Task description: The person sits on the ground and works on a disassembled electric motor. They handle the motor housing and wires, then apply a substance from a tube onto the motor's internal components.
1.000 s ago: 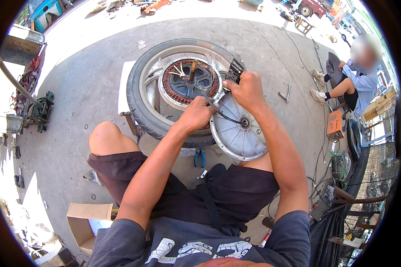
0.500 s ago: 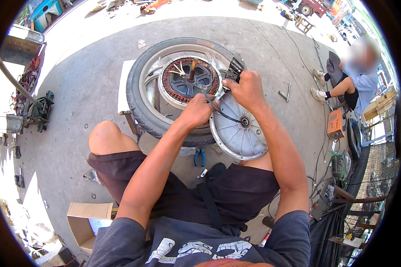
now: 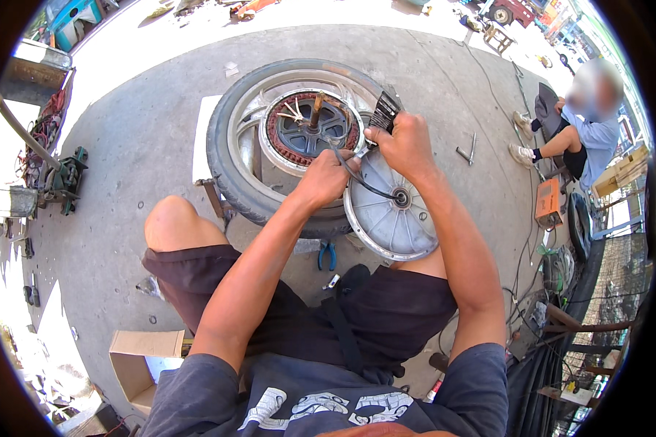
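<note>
My left hand (image 3: 326,178) is closed around a black cable (image 3: 372,191) that runs into the centre hole of a round, ribbed metal hub cover (image 3: 386,226). The cover leans against the wheel's near right side, by my right knee. My right hand (image 3: 407,146) grips a black tube-like packet (image 3: 383,111) with pale markings. Between the hands shows a short silvery piece (image 3: 363,152), whose kind is unclear. Beyond them lies a wheel (image 3: 229,171) with a dark tyre. In its hub sits a motor core (image 3: 299,136) with reddish-brown windings, an upright rusty shaft (image 3: 317,109) and loose pale wires.
Blue-handled pliers (image 3: 327,256) lie under the wheel's near edge. A T-shaped wrench (image 3: 469,151) rests on the concrete to the right. An open cardboard box (image 3: 133,364) stands at lower left. A person (image 3: 598,138) sits at far right beside an orange box (image 3: 549,202).
Almost nothing differs. Both hands keep their grips, and the wheel and hub cover stay in place apart from a slight shift of the whole view.
</note>
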The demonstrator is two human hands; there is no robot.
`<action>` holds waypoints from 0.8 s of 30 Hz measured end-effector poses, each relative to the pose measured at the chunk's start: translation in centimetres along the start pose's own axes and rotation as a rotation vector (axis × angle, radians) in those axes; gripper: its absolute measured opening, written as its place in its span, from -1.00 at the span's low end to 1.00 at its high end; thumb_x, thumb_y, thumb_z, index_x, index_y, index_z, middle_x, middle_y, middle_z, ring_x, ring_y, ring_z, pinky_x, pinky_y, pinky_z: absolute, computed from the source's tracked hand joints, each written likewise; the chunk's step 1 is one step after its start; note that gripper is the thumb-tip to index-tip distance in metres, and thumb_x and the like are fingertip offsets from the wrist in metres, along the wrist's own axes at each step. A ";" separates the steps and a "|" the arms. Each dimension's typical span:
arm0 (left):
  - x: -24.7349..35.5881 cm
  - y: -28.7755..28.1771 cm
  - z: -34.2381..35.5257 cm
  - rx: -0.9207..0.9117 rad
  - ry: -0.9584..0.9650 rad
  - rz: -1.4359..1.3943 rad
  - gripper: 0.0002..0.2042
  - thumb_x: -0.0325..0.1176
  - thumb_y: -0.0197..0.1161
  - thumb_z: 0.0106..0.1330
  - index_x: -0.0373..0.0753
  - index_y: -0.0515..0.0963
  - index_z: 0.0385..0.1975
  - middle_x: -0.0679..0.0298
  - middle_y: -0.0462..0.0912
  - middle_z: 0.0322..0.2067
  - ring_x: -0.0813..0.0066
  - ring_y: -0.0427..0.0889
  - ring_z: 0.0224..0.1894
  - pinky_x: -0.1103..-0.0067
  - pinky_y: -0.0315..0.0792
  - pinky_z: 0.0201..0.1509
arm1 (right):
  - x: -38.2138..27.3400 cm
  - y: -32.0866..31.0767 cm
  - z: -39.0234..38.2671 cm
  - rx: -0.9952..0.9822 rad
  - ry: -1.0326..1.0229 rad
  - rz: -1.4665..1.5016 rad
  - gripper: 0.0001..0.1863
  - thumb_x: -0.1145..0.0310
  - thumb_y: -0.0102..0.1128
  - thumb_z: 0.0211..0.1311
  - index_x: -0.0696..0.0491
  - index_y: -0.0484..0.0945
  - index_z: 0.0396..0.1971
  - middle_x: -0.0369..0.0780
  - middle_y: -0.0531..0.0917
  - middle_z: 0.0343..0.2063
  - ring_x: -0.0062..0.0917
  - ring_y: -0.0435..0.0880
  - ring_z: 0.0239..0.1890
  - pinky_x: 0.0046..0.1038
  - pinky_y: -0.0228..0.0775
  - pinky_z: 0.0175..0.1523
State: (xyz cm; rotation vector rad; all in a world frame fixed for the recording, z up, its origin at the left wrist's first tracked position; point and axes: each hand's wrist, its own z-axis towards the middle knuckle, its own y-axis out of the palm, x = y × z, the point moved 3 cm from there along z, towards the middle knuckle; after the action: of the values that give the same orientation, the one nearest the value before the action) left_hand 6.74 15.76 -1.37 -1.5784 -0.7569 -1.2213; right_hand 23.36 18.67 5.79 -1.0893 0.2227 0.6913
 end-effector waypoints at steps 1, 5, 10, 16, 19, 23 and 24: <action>0.1 -0.1 0.1 0.013 0.030 0.022 -0.69 -0.22 0.11 0.43 -0.42 0.57 -0.29 0.26 0.55 -0.55 0.52 0.48 -0.49 0.51 0.41 -0.37 | 0.1 0.0 0.0 -0.003 0.000 -0.004 -0.64 0.32 0.52 -0.08 0.29 0.57 -0.70 0.09 0.52 -0.74 -0.03 0.62 -0.62 -0.17 0.36 -0.49; 0.1 0.0 -0.4 0.040 0.048 -0.015 -0.67 -0.20 0.10 0.44 -0.42 0.59 -0.28 0.25 0.56 -0.51 0.56 0.45 -0.42 0.53 0.41 -0.26 | 0.1 0.0 0.0 0.001 -0.014 0.016 -0.62 0.31 0.52 -0.08 0.30 0.55 -0.71 0.10 0.51 -0.74 0.00 0.61 -0.62 -0.16 0.36 -0.49; -1.4 0.0 -1.5 0.251 -0.066 -0.141 -0.67 -0.23 0.08 0.46 -0.43 0.57 -0.36 0.27 0.56 -0.59 0.57 0.50 -0.54 0.52 0.41 -0.41 | 0.1 0.2 0.1 -0.001 -0.016 -0.008 -0.62 0.31 0.53 -0.08 0.30 0.55 -0.71 0.11 0.51 -0.74 0.01 0.60 -0.61 -0.15 0.36 -0.49; 1.4 -0.2 -6.5 0.178 -0.279 -0.124 -0.61 -0.19 0.14 0.42 -0.48 0.56 -0.46 0.19 0.58 -0.66 0.48 0.57 -0.72 0.54 0.39 -0.65 | 0.4 0.2 -0.1 0.017 -0.045 -0.013 -0.74 0.38 0.48 -0.05 0.23 0.59 -0.65 0.00 0.50 -0.77 -0.22 0.51 -0.73 -0.27 0.28 -0.54; 2.3 1.0 -8.5 0.051 -0.300 -0.135 -0.58 -0.17 0.23 0.38 -0.49 0.54 -0.52 0.17 0.59 -0.66 0.48 0.60 -0.70 0.55 0.42 -0.64 | 0.1 0.1 -0.1 0.018 -0.055 -0.002 -0.72 0.37 0.48 -0.05 0.24 0.58 -0.66 0.01 0.49 -0.78 -0.22 0.49 -0.74 -0.27 0.26 -0.55; 1.7 3.2 -8.8 0.040 -0.244 -0.256 -0.67 -0.29 0.24 0.39 -0.50 0.51 -0.45 0.17 0.60 -0.65 0.48 0.63 -0.68 0.55 0.48 -0.63 | 0.4 0.2 0.0 0.018 -0.062 -0.014 -0.70 0.36 0.49 -0.05 0.26 0.57 -0.67 0.02 0.48 -0.79 -0.23 0.48 -0.75 -0.26 0.25 -0.56; 1.2 3.5 -8.7 0.043 -0.240 -0.278 -0.69 -0.30 0.22 0.40 -0.50 0.51 -0.44 0.17 0.60 -0.64 0.48 0.63 -0.68 0.55 0.49 -0.62 | 0.4 0.1 0.0 0.018 -0.062 -0.023 -0.70 0.36 0.49 -0.05 0.26 0.57 -0.67 0.02 0.48 -0.79 -0.23 0.47 -0.76 -0.26 0.25 -0.56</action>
State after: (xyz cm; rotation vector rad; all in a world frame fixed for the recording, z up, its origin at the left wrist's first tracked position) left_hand 7.16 6.38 -1.00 -1.6406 -1.1819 -1.2130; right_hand 23.61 18.87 5.49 -1.0500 0.1632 0.6998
